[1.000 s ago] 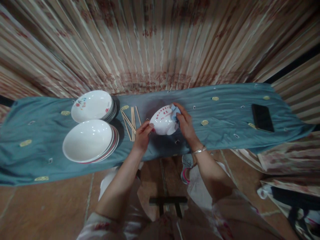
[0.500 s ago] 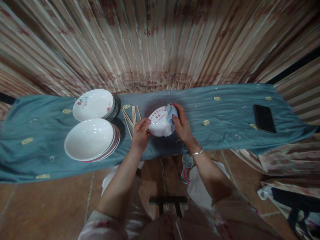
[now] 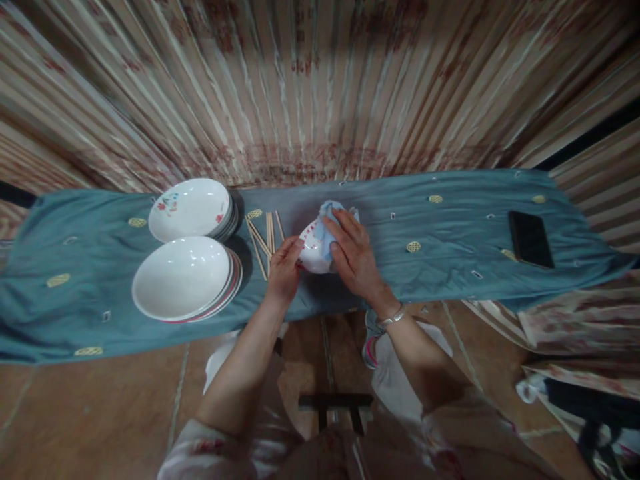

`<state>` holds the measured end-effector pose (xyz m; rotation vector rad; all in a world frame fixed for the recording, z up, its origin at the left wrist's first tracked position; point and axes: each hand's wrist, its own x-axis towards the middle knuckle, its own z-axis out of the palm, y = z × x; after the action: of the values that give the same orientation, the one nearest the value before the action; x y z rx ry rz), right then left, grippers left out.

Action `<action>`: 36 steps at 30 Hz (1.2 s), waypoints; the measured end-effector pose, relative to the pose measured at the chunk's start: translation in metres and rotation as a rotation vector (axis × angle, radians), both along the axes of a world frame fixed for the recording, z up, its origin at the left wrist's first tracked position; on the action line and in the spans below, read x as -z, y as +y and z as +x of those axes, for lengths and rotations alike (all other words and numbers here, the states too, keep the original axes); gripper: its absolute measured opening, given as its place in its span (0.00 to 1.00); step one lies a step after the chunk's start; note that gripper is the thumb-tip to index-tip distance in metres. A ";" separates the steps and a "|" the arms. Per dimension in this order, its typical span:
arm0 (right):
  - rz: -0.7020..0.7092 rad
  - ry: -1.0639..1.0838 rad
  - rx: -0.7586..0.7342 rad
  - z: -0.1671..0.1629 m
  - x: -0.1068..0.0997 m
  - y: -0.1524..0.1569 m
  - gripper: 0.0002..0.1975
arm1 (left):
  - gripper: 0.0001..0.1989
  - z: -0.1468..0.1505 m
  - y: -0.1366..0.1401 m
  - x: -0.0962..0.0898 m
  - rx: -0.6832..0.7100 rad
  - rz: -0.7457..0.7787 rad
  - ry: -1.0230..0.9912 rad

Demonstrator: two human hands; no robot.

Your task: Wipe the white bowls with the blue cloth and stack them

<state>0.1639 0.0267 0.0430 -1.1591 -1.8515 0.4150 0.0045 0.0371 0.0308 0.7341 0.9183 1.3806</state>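
Observation:
A small white bowl with red lettering is held above the cloth-covered table, its marked side facing up toward me. My left hand grips its left rim, thumb on top. Over the bowl's right part lies a light blue cloth, pressed against the surface by my right hand. The fingers of that hand bend over the cloth, and they hide the bowl's right side. Several wooden chopsticks lie on the table just left of the bowl, some crossing each other.
On the left stand a stack of floral white plates and a stack of larger white bowls. A black phone lies at the right of the teal tablecloth. A pleated curtain hangs behind the table.
My right hand has moved from the bowl's right edge onto its surface, carrying the blue cloth leftward across it. My left hand keeps its hold on the rim.

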 end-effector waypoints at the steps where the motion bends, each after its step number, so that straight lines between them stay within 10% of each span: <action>1: -0.003 -0.016 -0.015 -0.001 0.000 -0.001 0.26 | 0.15 0.000 0.000 0.001 -0.002 0.007 -0.002; 36: -0.463 0.436 0.089 0.008 0.056 0.029 0.50 | 0.06 -0.008 0.005 0.005 -0.061 -0.120 -0.197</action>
<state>0.1718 0.0553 -0.0127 -1.3196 -1.3531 0.9976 -0.0036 0.0420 0.0255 0.4734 0.8644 1.4104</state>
